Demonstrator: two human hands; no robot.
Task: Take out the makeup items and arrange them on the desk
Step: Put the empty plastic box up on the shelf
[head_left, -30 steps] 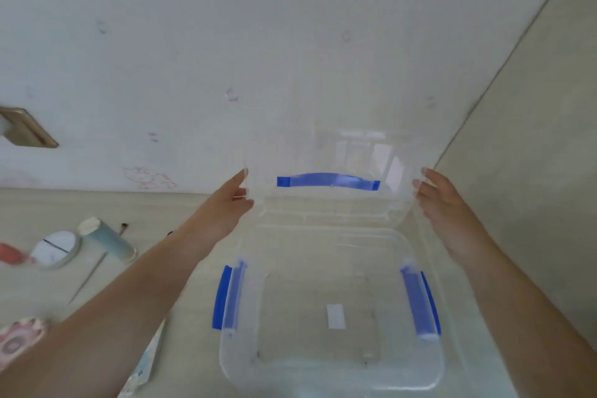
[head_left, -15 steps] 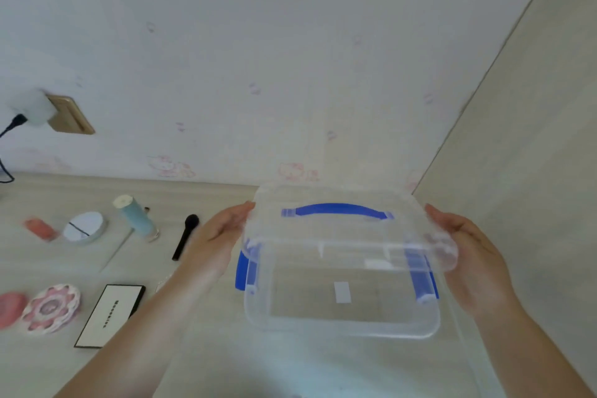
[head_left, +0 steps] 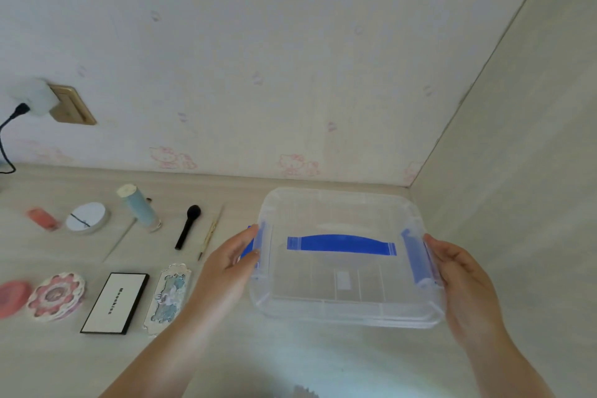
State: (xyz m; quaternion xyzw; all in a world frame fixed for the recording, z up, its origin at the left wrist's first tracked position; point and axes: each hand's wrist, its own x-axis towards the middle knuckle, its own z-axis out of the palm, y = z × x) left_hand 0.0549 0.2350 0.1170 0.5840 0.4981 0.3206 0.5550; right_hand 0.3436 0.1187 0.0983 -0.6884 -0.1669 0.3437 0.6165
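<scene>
A: Where does the table (head_left: 290, 362) end?

B: At the wall (head_left: 258, 42) behind and a side panel (head_left: 523, 171) on the right; they meet in a corner just behind the box (head_left: 345, 297). The box sits near that corner. Bare pale woodgrain lies open in front of it and between it and the makeup on the left.

A: And the box?

B: Clear plastic, lid on, with a blue handle (head_left: 340, 243) on top and blue side latches. The left hand (head_left: 231, 265) curls its fingers on the left latch; the right hand (head_left: 458, 275) wraps around the right side, thumb at the latch. Whether the box rests on the table or is lifted, I cannot tell.

A: The makeup?

B: All out, in two rows, well apart from the box. Near row, right to left: an ornate pale case (head_left: 168, 296), a white palette (head_left: 114, 302) with a black edge, a flower compact (head_left: 56, 296), a blurred pink disc (head_left: 11, 297) at the frame edge. Far row: a thin pencil (head_left: 210, 233), a black brush (head_left: 188, 225), a blue bottle (head_left: 139, 207), a fine stick (head_left: 119, 241), a round white compact (head_left: 86, 217), a pink tube (head_left: 42, 218).

A: The room?

B: Pale wallpaper with faint pink cat prints, a gold socket plate (head_left: 72, 105) with a white plug (head_left: 35, 97) and black cord.

A: Any writing?

B: The palette reads roughly "Moonkiss"; a white label shows inside the box, unreadable.
</scene>
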